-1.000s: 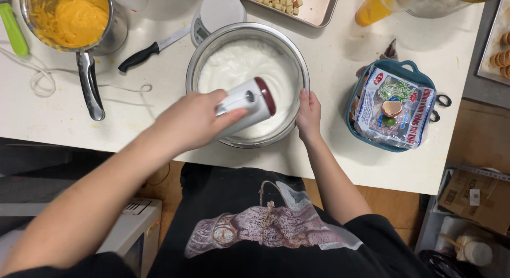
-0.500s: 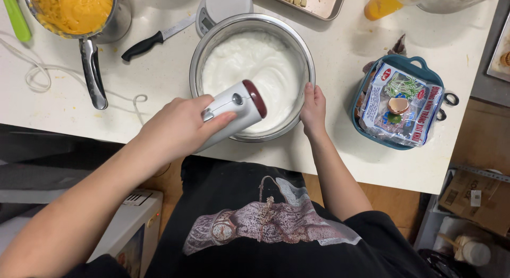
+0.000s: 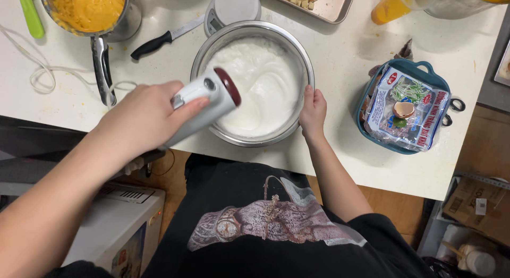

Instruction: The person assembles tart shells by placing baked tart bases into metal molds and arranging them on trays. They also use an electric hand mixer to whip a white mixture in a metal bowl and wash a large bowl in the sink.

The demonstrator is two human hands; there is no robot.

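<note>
Left hand (image 3: 146, 116) fingers wrapped round hand mixer (image 3: 204, 105) over steel bowl (image 3: 297, 60) of whipped cream (image 3: 260, 81); right hand (image 3: 313, 113) fingers clasp bowl rim; knife (image 3: 159, 41), saucepan (image 3: 93, 18), teal dish (image 3: 406, 110) close by on counter (image 3: 340, 60)

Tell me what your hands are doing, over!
Left hand grips white hand mixer. Right hand steadies round steel bowl of white cream. Nothing blocking.

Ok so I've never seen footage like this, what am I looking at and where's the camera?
The camera sits on a person's head and looks straight down at their own two bare hands. The left hand has its grip on a white hand mixer over a steel bowl of white whipped cream or foam. The right hand steadies the bowl's rim. On the white table lie a pot of orange batter, a black-handled knife and a blue dish holding a packet.
</note>
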